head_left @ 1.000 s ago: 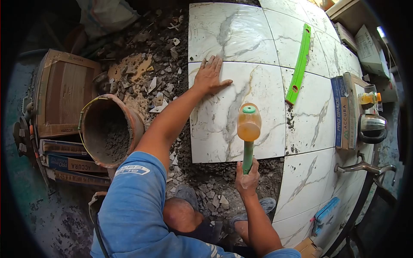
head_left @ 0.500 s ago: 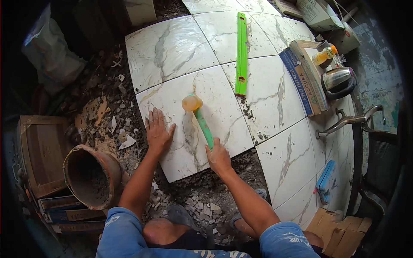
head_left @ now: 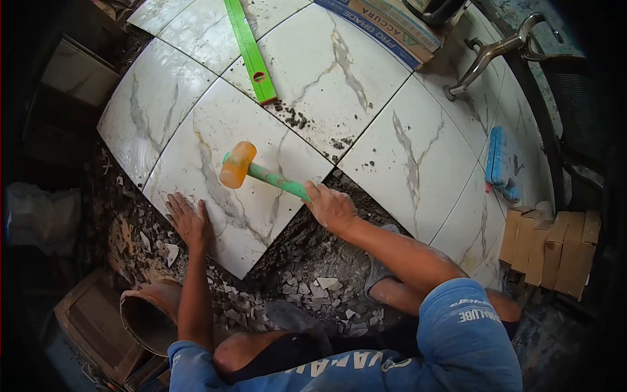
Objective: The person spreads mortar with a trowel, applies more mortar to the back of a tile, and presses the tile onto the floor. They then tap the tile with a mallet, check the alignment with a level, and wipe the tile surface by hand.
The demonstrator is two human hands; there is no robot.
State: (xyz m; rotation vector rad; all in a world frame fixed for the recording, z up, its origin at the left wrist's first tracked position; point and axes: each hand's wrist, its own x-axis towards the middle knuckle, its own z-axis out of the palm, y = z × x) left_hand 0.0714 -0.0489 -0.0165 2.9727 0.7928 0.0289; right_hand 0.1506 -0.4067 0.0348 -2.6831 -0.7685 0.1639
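My right hand is wrapped round the green handle of a mallet with an orange head. The mallet head is over a white marbled tile, left of the hand; whether it touches the surface I cannot tell. My left hand lies flat with fingers spread on the lower left edge of the same tile. A green spirit level rests on the tiles above, with crumbs of mortar by its lower end.
Rubble and dark mortar lie below the tile. A bucket stands at the lower left. Tile boxes are at the top, a metal handle and blue case at the right, cartons at the lower right.
The view has turned and shifted, so the tiles and the level appear rotated and further left. The mallet now points more sideways, still in my right hand. My left hand remains on the tile's edge.
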